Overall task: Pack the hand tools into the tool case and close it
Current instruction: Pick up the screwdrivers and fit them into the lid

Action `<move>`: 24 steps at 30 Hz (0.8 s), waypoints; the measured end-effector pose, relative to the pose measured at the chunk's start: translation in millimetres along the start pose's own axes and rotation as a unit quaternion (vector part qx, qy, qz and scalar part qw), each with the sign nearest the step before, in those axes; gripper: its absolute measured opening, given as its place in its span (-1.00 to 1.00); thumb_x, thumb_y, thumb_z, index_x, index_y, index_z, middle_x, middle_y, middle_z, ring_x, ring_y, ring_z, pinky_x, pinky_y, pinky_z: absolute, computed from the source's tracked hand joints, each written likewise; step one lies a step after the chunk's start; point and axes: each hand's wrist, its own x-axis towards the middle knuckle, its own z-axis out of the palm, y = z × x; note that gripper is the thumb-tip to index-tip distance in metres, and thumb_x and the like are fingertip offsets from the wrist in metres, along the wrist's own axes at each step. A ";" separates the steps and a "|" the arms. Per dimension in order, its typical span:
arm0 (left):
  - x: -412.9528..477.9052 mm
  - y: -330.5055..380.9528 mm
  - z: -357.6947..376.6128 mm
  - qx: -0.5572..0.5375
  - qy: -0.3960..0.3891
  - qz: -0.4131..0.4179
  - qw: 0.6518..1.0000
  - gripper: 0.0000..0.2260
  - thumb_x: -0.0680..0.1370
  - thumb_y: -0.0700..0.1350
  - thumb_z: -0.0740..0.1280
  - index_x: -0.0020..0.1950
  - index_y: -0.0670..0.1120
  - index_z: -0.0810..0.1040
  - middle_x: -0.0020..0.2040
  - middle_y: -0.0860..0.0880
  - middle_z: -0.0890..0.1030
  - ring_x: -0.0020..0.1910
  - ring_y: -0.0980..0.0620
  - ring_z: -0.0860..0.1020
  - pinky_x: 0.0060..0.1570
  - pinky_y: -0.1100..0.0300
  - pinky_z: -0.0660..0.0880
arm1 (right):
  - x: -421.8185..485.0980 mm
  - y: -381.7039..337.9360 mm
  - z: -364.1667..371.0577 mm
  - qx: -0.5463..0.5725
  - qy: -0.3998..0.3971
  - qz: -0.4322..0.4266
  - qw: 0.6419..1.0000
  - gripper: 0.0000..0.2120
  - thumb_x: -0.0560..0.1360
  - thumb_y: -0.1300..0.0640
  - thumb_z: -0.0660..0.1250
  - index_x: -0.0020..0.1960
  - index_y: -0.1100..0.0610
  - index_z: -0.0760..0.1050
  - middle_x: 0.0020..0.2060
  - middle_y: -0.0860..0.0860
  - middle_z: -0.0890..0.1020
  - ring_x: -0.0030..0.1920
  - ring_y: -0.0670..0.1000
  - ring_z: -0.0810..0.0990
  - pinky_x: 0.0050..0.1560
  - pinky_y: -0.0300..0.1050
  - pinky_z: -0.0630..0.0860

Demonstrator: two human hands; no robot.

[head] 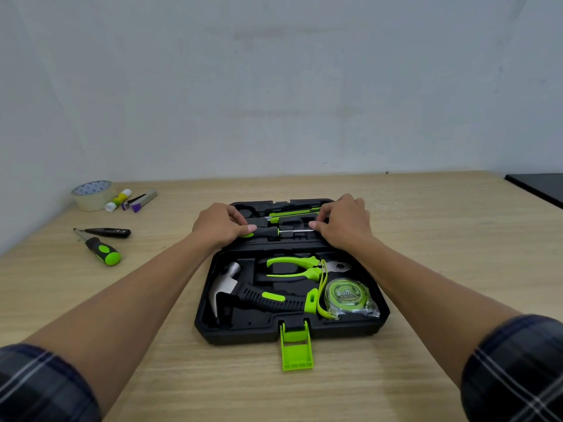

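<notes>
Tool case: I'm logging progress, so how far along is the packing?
Done: the hammer, pliers and tape measure lie in the near half of the case. In hand: the left hand and right hand hold a screwdriver over the far half. Left: a second screwdriver and a black pen-like tool lie on the table; the case is open, its green latch undone.

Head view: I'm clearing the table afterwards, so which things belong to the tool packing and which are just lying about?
Job: tool case, held screwdriver, pliers, hammer, tape measure, loose screwdriver, black pen-shaped tool.
Lying about: tape roll, glue stick, purple-capped pieces.
</notes>
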 end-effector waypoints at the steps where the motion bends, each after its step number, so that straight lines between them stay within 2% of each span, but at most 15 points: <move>1: 0.0 -0.1 -0.2 0.001 -0.001 0.005 1.000 -0.79 0.33 0.06 0.57 -0.18 -0.04 0.68 -0.25 0.07 0.63 -0.06 0.01 0.60 0.09 0.05 0.53 | -0.1 -0.4 0.1 -0.002 0.003 -0.016 1.000 -0.78 0.42 -0.22 0.41 -0.19 -0.07 0.59 0.00 0.02 0.52 0.22 0.14 0.36 0.15 0.05 0.35; 4: -0.3 -1.1 -0.8 -0.019 -0.013 0.014 1.000 -0.82 0.35 0.01 0.57 -0.15 -0.05 0.70 -0.23 0.05 0.65 -0.08 0.03 0.60 0.02 0.12 0.51 | 0.5 -0.2 2.3 0.010 -0.020 -0.035 0.999 -0.75 0.42 -0.24 0.40 -0.20 -0.07 0.64 -0.12 -0.05 0.62 0.18 0.11 0.42 0.12 0.02 0.34; 7: 0.4 -0.3 -4.1 0.004 -0.018 0.043 0.999 -0.85 0.40 0.00 0.53 -0.11 -0.04 0.72 -0.22 0.03 0.66 -0.12 0.07 0.57 -0.09 0.20 0.42 | 3.7 0.8 3.2 0.023 -0.055 -0.021 0.998 -0.79 0.42 -0.22 0.42 -0.20 -0.10 0.63 -0.09 -0.06 0.67 0.17 0.11 0.49 0.16 0.03 0.38; 11: 1.4 -3.1 -7.8 0.078 -0.032 0.115 0.990 -0.85 0.44 0.05 0.48 -0.10 0.00 0.71 -0.14 0.07 0.66 -0.08 0.09 0.56 -0.06 0.20 0.40 | 6.2 0.3 3.3 0.019 -0.074 -0.020 0.997 -0.84 0.44 -0.16 0.43 -0.22 -0.10 0.59 -0.09 -0.05 0.64 0.17 0.11 0.49 0.19 0.07 0.34; 14: 2.4 -2.4 -7.0 0.083 -0.043 0.144 0.985 -0.85 0.43 0.02 0.49 -0.07 0.00 0.70 -0.13 0.12 0.66 -0.06 0.09 0.58 -0.05 0.20 0.40 | 7.5 0.1 3.0 0.014 -0.077 -0.022 0.997 -0.85 0.44 -0.14 0.43 -0.24 -0.11 0.57 -0.06 -0.04 0.65 0.17 0.10 0.50 0.19 0.07 0.32; 17: 2.5 2.4 -3.1 0.089 -0.050 0.166 0.981 -0.83 0.44 -0.03 0.49 0.01 0.02 0.70 -0.03 0.07 0.70 0.01 0.07 0.61 0.09 0.16 0.48 | 8.2 0.0 3.7 0.013 -0.078 -0.025 0.997 -0.85 0.44 -0.14 0.43 -0.23 -0.11 0.57 -0.04 -0.04 0.65 0.17 0.10 0.49 0.19 0.08 0.30; 19: 1.7 6.0 2.0 0.088 -0.057 0.186 0.977 -0.85 0.44 -0.09 0.50 0.00 0.01 0.72 -0.04 0.05 0.69 0.03 0.03 0.63 0.15 0.08 0.51 | 8.7 0.6 4.5 0.015 -0.075 -0.028 0.997 -0.85 0.44 -0.15 0.42 -0.22 -0.10 0.58 -0.04 -0.04 0.64 0.16 0.09 0.49 0.17 0.07 0.29; 24: 1.7 13.6 7.9 0.087 -0.053 0.192 0.976 -0.92 0.45 -0.14 0.50 -0.08 -0.03 0.72 -0.06 -0.01 0.70 -0.05 0.05 0.65 0.09 0.12 0.55 | 7.4 2.4 7.2 0.013 -0.055 -0.041 0.998 -0.78 0.49 -0.20 0.33 -0.11 -0.09 0.64 -0.04 -0.01 0.63 0.16 0.12 0.48 0.18 0.09 0.28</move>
